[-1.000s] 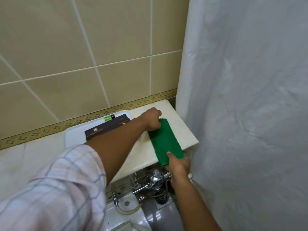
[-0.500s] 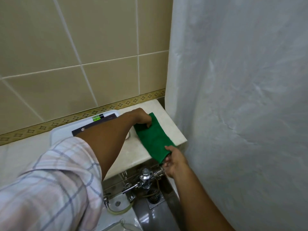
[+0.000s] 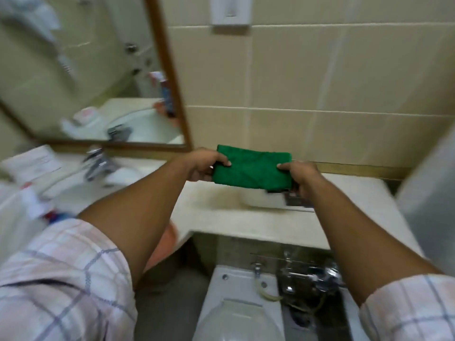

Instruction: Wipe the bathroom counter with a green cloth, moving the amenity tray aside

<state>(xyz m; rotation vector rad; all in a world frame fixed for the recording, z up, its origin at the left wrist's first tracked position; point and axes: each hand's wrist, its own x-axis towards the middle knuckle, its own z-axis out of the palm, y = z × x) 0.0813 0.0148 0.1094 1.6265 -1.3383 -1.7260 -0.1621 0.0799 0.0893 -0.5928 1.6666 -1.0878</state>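
Head view: the green cloth (image 3: 251, 170) is lifted off the desk (image 3: 214, 215) and held up as a folded rectangle in front of the tiled wall (image 3: 320, 77). The left hand (image 3: 205, 166) pinches its left edge, thumb on the near face, and the right hand (image 3: 301, 175) pinches the right edge the same way; both are closed on the fabric. Below the cloth and partly hidden by the right hand lies the amenity tray (image 3: 264, 199), blurred, white with something dark in it; it sits on the desk towards the wall. The sink (image 3: 81, 190) and faucet (image 3: 97, 163) are off to the left under the mirror (image 3: 93, 77), and a toilet (image 3: 236, 306) stands below the desk edge.

The step looks like refolding or turning the cloth between wipes. Next, the cloth likely needs to come back down flat onto the desk. Whether the patch under the tray has been wiped I cannot tell; if not, one hand must let go to slide the tray aside.
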